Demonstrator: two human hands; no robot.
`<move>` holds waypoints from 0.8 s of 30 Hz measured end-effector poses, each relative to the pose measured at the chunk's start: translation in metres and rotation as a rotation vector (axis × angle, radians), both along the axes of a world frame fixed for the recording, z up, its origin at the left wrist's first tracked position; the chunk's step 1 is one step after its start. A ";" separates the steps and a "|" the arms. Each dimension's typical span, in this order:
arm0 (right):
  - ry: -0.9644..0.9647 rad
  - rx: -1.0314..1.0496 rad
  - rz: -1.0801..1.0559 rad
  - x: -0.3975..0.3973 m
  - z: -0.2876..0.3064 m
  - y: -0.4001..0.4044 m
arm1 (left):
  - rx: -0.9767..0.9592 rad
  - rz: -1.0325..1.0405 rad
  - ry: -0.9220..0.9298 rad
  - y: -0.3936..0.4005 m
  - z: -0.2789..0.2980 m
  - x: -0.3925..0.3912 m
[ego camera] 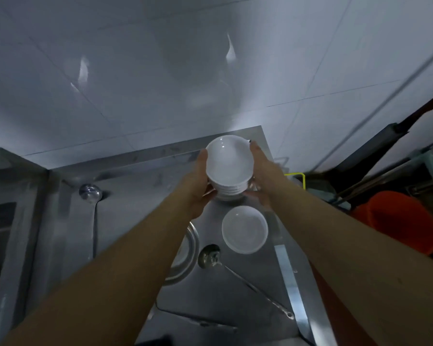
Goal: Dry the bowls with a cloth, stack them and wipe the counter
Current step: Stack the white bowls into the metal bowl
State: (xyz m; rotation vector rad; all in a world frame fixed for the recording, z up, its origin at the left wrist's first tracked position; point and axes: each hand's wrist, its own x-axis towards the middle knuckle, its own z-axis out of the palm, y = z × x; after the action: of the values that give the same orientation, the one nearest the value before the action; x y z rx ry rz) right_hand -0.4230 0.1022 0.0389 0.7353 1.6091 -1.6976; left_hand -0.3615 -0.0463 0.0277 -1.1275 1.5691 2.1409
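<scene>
At twelve o'clock over the steel surface (248,290), left hand (198,188) and right hand (263,178) grip the stack of bowls (229,171), seemingly mid-stacking; setting it down steadily looks next.

Stacked bowls (229,168): white, glossy, nested one inside another, their rims showing as stepped rings at the lower side; the stack is tilting so that the top bowl's hollow is facing the camera, and it is sitting above the far end of the tabletop (238,293), whether raised or touching down cannot be told.
Single bowl (244,229): white, round, standing apart just nearer than the stack, resting flat on the steel surface; upright or upturned cannot be told.
Tabletop: brushed stainless steel, running along the tiled wall, carrying the single bowl near its right edge.
</scene>
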 end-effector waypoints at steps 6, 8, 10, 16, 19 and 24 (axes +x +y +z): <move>-0.024 -0.031 -0.065 -0.036 -0.047 -0.027 | 0.020 0.020 -0.052 -0.021 -0.042 -0.042; -0.035 -0.016 -0.079 -0.042 -0.064 -0.035 | 0.029 0.027 -0.077 -0.025 -0.056 -0.049; -0.039 0.035 -0.088 -0.045 -0.076 -0.040 | 0.057 0.028 -0.081 -0.026 -0.069 -0.054; -0.043 0.025 -0.128 -0.049 -0.100 -0.044 | 0.072 0.051 -0.103 -0.027 -0.095 -0.060; -0.035 0.021 -0.126 -0.052 -0.107 -0.042 | 0.059 0.059 -0.120 -0.025 -0.098 -0.064; -0.068 0.096 -0.098 -0.059 -0.111 -0.038 | 0.052 0.057 -0.132 -0.019 -0.095 -0.072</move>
State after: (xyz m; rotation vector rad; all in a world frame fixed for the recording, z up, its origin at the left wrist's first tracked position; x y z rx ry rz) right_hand -0.4823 0.0642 -0.0719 0.9237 1.6406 -1.6540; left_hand -0.4331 -0.0658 -0.0669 -1.2828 1.4320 2.0825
